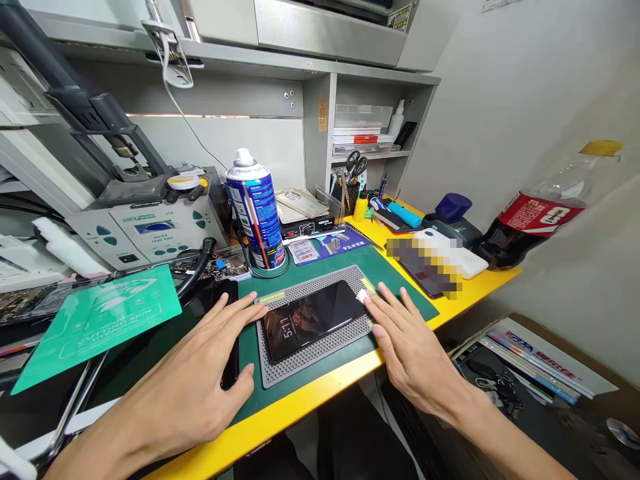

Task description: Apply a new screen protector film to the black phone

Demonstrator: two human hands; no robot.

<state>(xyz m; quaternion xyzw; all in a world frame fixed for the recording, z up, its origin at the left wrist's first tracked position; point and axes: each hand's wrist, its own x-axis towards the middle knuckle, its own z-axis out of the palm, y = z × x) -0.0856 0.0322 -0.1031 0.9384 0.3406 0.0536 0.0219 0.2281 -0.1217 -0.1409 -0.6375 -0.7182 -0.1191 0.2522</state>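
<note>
Green mat (383, 267), spray can (260, 223) beyond phone (315, 321)

Lit phone (317, 319): its small print (295, 323) is too tiny for me to read.
White scrap (363, 295): partly under the right hand (406, 340); perhaps cloth, I can't tell.
Black slab (231, 368): partly covered by the left hand (203, 370).
Dark panel (420, 270): blurred by blocks.
Forearms (117, 437): cut by the bottom edge.

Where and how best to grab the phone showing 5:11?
The phone is probably best pinched by its long edges, mid-length, from above: it lies thin and flat on the grey mat, with the left hand and right hand at its short ends.
</note>
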